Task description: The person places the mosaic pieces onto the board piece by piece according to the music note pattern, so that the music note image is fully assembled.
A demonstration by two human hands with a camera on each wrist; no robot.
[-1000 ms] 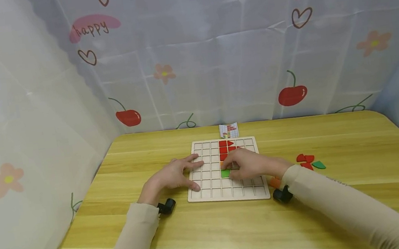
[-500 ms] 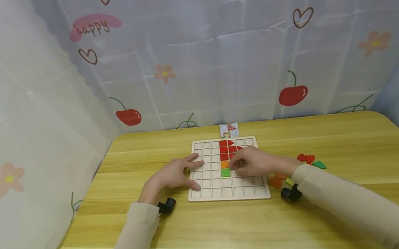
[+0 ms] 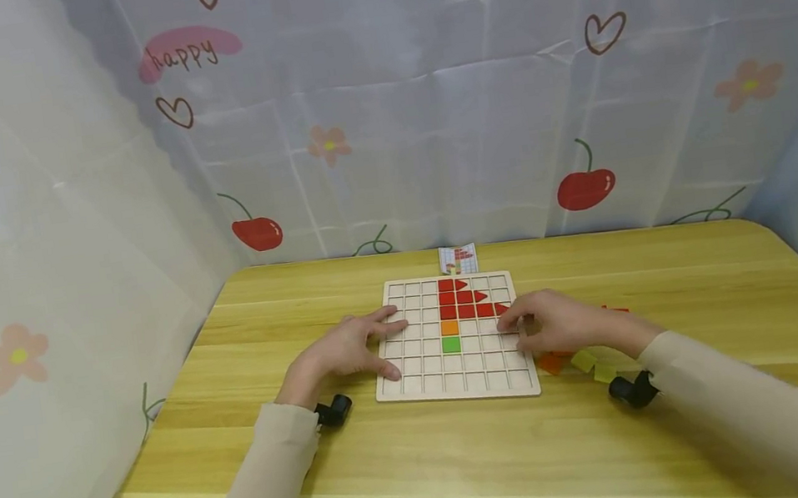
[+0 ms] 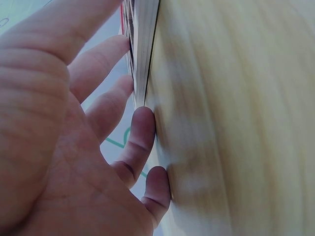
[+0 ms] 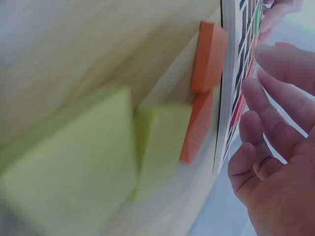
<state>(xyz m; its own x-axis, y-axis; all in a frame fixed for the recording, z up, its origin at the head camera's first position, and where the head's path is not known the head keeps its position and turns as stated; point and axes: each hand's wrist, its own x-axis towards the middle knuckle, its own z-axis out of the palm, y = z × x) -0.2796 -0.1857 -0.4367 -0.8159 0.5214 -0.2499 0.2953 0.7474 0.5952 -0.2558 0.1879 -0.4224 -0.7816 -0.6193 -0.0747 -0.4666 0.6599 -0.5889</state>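
A pale wooden grid board (image 3: 418, 391) lies on the table. Red pieces (image 3: 466, 311), squares and pointed ones, fill stepped rows in its upper part. Below them sit an orange square (image 3: 450, 327) and a green square (image 3: 451, 345). My left hand (image 3: 347, 348) rests with spread fingers on the board's left edge; in the left wrist view two fingertips (image 4: 143, 115) touch the table. Over the board's right edge hovers my right hand (image 3: 560, 322), fingers loosely bent and apart, with nothing seen between them in the right wrist view.
Orange blocks (image 5: 209, 59) and yellow-green blocks (image 5: 74, 162) lie on the table just right of the board, below my right hand. More red pieces (image 3: 615, 310) are mostly hidden behind that arm. A printed pattern card (image 3: 458, 260) lies behind the board.
My right hand has moved right, from the board's middle columns to its right edge. That uncovers the orange square and the end of the third red row. The left hand stays put.
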